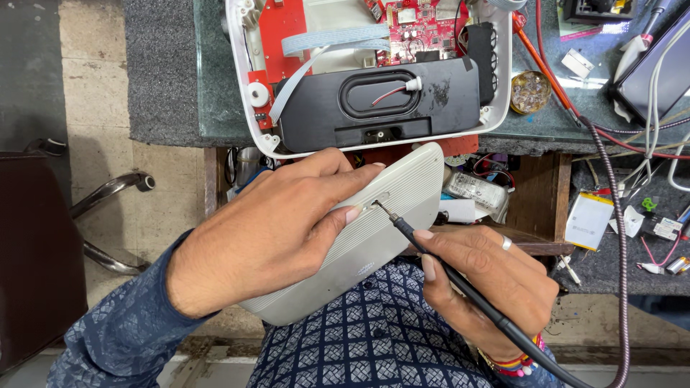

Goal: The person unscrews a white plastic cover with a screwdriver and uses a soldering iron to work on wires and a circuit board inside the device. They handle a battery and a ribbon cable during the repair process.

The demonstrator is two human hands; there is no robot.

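Cover: pale grey plastic cover [374, 223], rounded corners, fine ribbing, held over the lap below the bench [165, 86] edge.
Handling: likely light, stiff, smooth and a bit slippery; best taken flat across the broad face and an edge.
Left hand: left hand [266, 230] spread over the cover, grip pressing it, thumb beside a slot.
Right hand: right hand [489, 276] grip pinching a thin black probe [431, 255], tip at that slot.
Bench: opened white device [374, 79], red boards, black speaker.
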